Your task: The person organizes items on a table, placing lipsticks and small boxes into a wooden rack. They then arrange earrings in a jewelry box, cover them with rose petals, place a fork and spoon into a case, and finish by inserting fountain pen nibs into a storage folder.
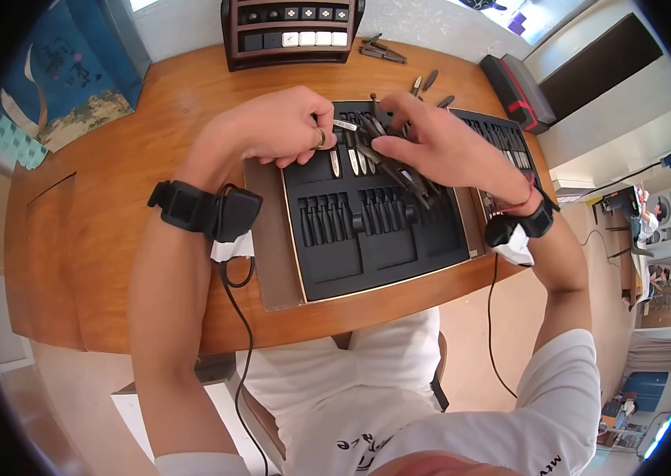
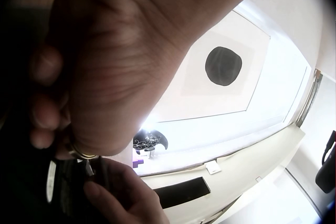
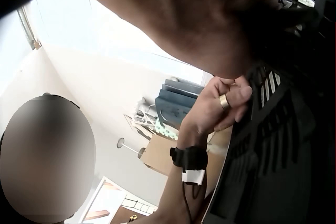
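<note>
My left hand (image 1: pixel 284 127), with a gold ring, has its fingers curled over the upper left of a black slotted tray (image 1: pixel 331 266). Its fingertips pinch the pale end of a slim silver-tipped piece (image 1: pixel 345 124). Facing it, my right hand (image 1: pixel 446 143) grips a loose bundle of slim dark pieces (image 1: pixel 407 178) that slants down over the tray. Just below the left fingers, several pieces with silver blade-like tips (image 1: pixel 335 164) sit in the upper slots. In the right wrist view the left hand (image 3: pixel 210 108) shows beside the tray, while the bundle is mostly in shadow.
A dark wooden rack (image 1: pixel 296 59) with small black and white blocks stands at the back. More dark pieces (image 1: pixel 383 54) lie to its right. Filled slots (image 1: pixel 510 147) line the tray's right part. A black case with a red band (image 1: pixel 518 95) lies at the table's right edge.
</note>
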Demonstrator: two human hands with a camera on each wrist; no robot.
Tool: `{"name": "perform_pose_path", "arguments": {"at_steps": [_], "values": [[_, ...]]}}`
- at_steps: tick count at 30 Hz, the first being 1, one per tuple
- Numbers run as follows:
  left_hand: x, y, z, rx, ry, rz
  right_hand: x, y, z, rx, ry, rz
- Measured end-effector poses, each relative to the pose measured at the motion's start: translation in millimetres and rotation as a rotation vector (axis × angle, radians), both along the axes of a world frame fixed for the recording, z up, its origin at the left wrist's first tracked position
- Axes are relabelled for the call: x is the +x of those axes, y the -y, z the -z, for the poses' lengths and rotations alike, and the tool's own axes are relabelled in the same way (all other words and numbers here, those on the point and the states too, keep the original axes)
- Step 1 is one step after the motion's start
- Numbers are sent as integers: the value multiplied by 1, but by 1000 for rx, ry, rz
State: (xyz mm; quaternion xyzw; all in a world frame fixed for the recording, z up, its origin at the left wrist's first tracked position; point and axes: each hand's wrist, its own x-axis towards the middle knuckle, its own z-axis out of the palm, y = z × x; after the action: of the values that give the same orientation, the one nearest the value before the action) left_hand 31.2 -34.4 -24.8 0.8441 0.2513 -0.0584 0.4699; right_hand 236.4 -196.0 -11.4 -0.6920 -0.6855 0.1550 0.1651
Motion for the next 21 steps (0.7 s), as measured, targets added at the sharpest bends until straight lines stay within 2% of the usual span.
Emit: {"name": "perform_pose_path", "arguments": {"at_steps": [4,6,8,9,10,14,16,19,21], "values": [[-1,-1,2,9,-2,1,42,4,-11,121,55,36],[0,-5,8,3,8,10,78,-6,-11,173,294,29],[1,-5,6,2,17,19,108,-7,-6,122,312,82],[1,-3,3,3,-2,9,121,-6,0,84,318,11],[0,-2,1,3,-22,-2,124,-7,2,43,323,-61],[0,-2,2,-15,-4,1,132,-11,17,-21,392,-120],[1,-2,1,18,-30,5,130,-20,23,15,497,-102],[1,0,-3,3,-30,-12,121,-32,21,-11,421,8],[1,0,-2,7,-31,-6,135,-44,34,44,387,19]]}}
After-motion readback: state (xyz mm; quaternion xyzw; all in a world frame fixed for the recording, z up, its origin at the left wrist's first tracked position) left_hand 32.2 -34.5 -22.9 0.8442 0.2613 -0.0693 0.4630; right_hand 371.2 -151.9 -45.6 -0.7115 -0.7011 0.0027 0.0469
